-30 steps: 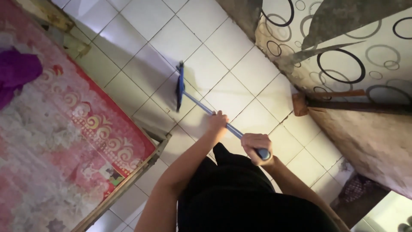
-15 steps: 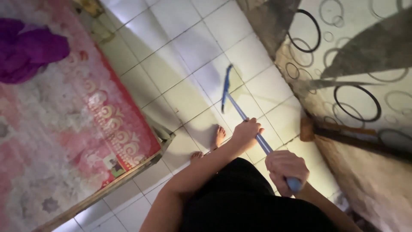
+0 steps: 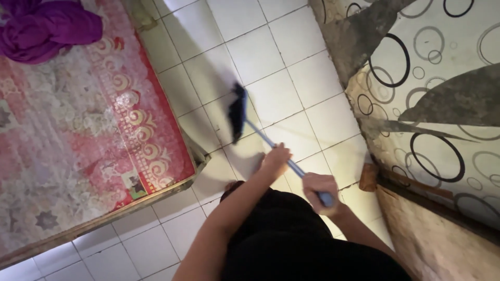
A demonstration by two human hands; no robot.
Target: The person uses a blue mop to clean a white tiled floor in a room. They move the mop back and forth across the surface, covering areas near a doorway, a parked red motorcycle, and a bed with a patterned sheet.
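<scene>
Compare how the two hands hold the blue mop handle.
The left hand grips lower on the mop handle, nearer the dark mop head, arm stretched out; the right hand closes over the handle's top end, close to the body. Both hands are wrapped around the same handle.

Mattress (image 3: 78, 130) lies left, cloth bundle (image 3: 49, 26) on its far corner — tiled floor (image 3: 271, 47) runs between it and the curtain (image 3: 432, 88) right; broom head (image 3: 238, 112) on the tiles ahead.

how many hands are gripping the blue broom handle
2. The left hand grips midway down the blue broom handle; the right hand grips its upper end, nearer the body. No other hands show.
</scene>
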